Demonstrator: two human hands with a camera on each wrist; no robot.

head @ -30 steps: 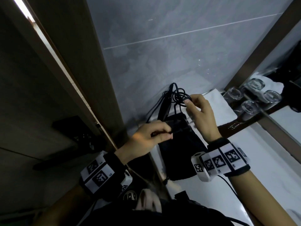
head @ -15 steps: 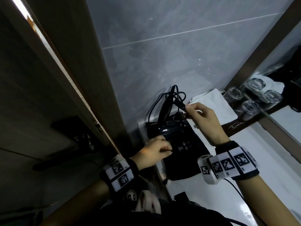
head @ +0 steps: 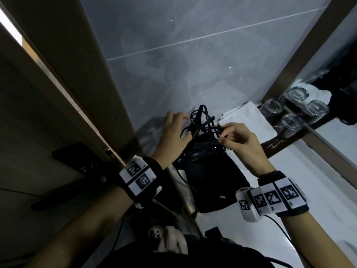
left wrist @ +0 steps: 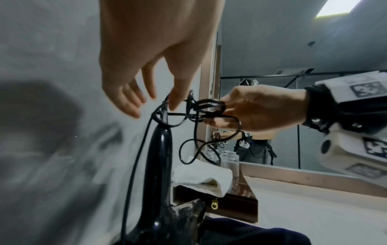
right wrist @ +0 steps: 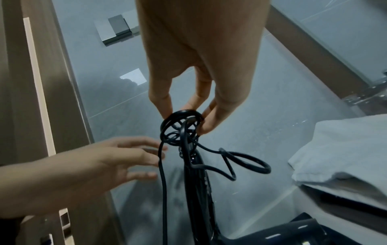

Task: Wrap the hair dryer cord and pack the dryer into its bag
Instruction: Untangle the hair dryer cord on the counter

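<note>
A black hair dryer (head: 199, 151) stands body-down in the mouth of a black fabric bag (head: 212, 182), its handle (left wrist: 161, 157) pointing up. The black cord (head: 204, 126) is bunched in loose loops at the top of the handle, and one strand hangs down the left side. My right hand (head: 222, 137) pinches the coiled loops (right wrist: 182, 122) between thumb and fingers. My left hand (head: 181, 126) is beside the handle top with fingers spread and straight (right wrist: 142, 149), its thumb near the cord (left wrist: 205, 107). It holds nothing.
A folded white towel (head: 249, 120) lies on a dark wooden box (left wrist: 230, 203) just right of the bag. Upturned glasses (head: 289, 120) stand by a mirror at the right. A grey tiled wall is behind, a wooden frame (head: 63, 78) at the left, and a white counter (head: 309, 190) below.
My left hand let go at the bag's mouth, rose to the top of the handle and opened. My right hand kept its pinch on the cord loops.
</note>
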